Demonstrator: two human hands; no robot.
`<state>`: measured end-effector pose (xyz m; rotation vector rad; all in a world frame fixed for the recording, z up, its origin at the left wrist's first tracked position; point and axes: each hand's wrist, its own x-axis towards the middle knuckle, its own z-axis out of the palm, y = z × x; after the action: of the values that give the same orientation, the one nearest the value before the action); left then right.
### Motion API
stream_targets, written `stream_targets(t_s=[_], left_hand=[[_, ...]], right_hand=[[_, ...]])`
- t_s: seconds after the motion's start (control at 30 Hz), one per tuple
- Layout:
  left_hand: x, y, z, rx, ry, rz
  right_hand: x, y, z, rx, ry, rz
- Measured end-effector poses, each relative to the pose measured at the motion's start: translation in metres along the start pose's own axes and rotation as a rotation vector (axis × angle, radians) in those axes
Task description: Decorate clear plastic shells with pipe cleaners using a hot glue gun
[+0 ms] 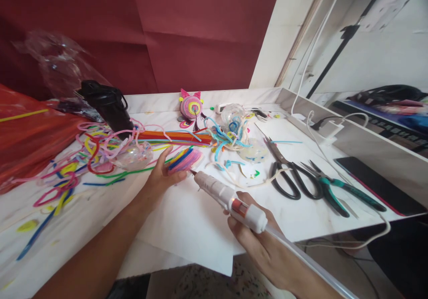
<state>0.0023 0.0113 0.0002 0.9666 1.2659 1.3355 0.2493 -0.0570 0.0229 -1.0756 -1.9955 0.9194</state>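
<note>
My left hand is closed around a small rounded craft piece covered in pink, blue, yellow and green pipe cleaner strips. In my right hand is a white hot glue gun, a clear glue stick trailing from its back end. A small light glows on the gun's body. Its nozzle is at the lower right edge of the craft piece; whether they touch I cannot tell. Beneath both hands lies a white paper sheet.
Scissors, green-handled pliers and a phone lie at the right. Tangled pipe cleaners and a black bottle are at the left. Behind stand a pink round figure and a pipe cleaner bundle. A white cable crosses the right side.
</note>
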Motion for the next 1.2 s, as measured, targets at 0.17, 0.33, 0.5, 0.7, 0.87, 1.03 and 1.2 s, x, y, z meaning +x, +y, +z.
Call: stream_targets(t_s=[0.17, 0.33, 0.5, 0.7, 0.87, 1.03, 1.2], left_hand=[[-0.001, 0.002, 0.001, -0.004, -0.001, -0.003], [-0.002, 0.004, 0.001, 0.0, 0.008, -0.003], [-0.003, 0.003, 0.002, -0.008, 0.004, -0.002], [-0.003, 0.003, 0.002, 0.015, -0.003, 0.008], [-0.003, 0.004, 0.002, 0.028, 0.001, -0.011], [-0.002, 0.004, 0.001, 0.05, 0.002, -0.011], [-0.002, 0.005, 0.0, 0.037, -0.01, -0.021]], right_hand=[[-0.001, 0.004, 0.0, 0.017, -0.001, -0.037], [-0.001, -0.003, 0.002, 0.003, 0.034, 0.001], [0.0, -0.005, 0.001, 0.041, 0.008, 0.012], [-0.001, -0.001, 0.0, -0.013, 0.039, 0.026], [0.0, 0.004, -0.002, 0.023, 0.035, -0.003], [0.0, 0.006, -0.003, 0.028, 0.044, -0.024], [-0.001, 0.002, 0.001, 0.092, 0.022, 0.011]])
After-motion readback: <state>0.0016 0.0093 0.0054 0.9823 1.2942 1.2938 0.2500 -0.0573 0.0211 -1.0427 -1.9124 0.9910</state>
